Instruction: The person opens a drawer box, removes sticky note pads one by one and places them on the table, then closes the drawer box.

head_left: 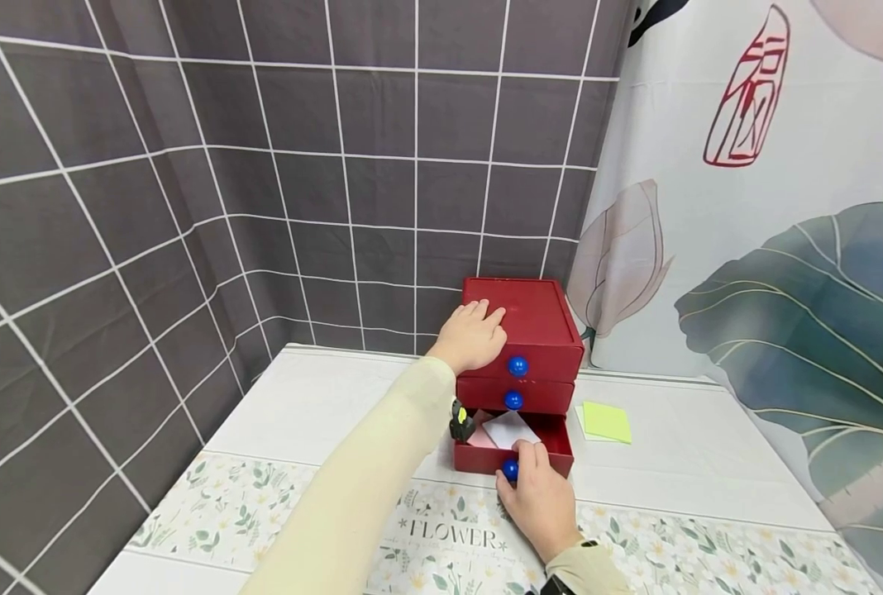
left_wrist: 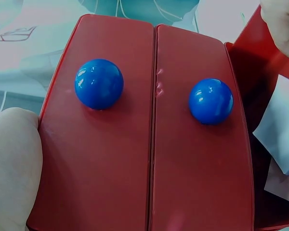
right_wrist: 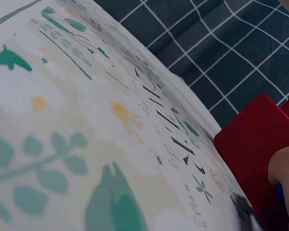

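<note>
A red three-drawer box [head_left: 531, 312] with blue knobs stands at the back of the table. My left hand [head_left: 471, 337] rests on its top with the fingers extended. Below, the bottom drawer [head_left: 474, 459] is pulled out, and my right hand [head_left: 544, 500] pinches its blue knob [head_left: 511, 469]. A white paper [head_left: 512, 428] and a pink paper [head_left: 480, 436] lie inside that drawer. In the left wrist view, the upper knob [left_wrist: 99, 84] and the middle knob [left_wrist: 211, 101] sit on closed drawer fronts. The right wrist view catches only part of my right hand [right_wrist: 286, 168] at the drawer front.
Right of the box, a yellow-green sticky note pad [head_left: 607, 422] lies partly over a white sheet. A floral cloth strip [head_left: 248, 512] lettered FLOWER crosses the table's front. Dark gridded curtain [head_left: 374, 190] and a printed white curtain [head_left: 657, 124] hang behind.
</note>
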### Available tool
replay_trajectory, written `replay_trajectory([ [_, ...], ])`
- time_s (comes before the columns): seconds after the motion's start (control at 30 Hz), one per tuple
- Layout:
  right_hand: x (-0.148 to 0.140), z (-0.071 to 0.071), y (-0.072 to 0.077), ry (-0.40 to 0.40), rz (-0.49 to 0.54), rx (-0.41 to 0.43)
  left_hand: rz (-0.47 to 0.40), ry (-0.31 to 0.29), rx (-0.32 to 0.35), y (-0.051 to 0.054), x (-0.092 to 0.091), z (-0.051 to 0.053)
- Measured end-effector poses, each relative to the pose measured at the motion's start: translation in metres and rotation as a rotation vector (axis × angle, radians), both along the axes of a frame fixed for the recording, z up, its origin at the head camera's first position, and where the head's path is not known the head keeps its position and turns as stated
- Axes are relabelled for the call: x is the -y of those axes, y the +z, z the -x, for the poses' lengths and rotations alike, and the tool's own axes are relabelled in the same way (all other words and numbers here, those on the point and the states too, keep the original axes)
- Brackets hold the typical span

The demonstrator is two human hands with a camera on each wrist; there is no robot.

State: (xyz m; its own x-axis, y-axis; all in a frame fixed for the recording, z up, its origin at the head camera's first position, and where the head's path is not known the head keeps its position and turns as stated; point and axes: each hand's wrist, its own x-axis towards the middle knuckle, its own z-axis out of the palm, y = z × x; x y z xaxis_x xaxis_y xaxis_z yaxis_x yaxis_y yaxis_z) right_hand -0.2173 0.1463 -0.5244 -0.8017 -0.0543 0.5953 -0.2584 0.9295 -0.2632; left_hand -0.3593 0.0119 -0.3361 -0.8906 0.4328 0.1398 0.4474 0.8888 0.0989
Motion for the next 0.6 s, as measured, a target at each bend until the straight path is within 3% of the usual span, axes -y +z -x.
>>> replay_trajectory([
  [0.27, -0.002, 0.003, 0.0, 0.028, -0.015, -0.102, 0.007, 0.001, -0.006, 0.0, 0.001, -0.001],
  [0.43, -0.005, 0.009, 0.014, 0.026, -0.073, -0.129, 0.005, 0.001, -0.007, 0.0, 0.001, 0.0],
  [0.6, -0.013, 0.021, 0.032, 0.123, -0.111, -0.241, 0.007, 0.002, -0.009, -0.001, -0.001, 0.001],
])
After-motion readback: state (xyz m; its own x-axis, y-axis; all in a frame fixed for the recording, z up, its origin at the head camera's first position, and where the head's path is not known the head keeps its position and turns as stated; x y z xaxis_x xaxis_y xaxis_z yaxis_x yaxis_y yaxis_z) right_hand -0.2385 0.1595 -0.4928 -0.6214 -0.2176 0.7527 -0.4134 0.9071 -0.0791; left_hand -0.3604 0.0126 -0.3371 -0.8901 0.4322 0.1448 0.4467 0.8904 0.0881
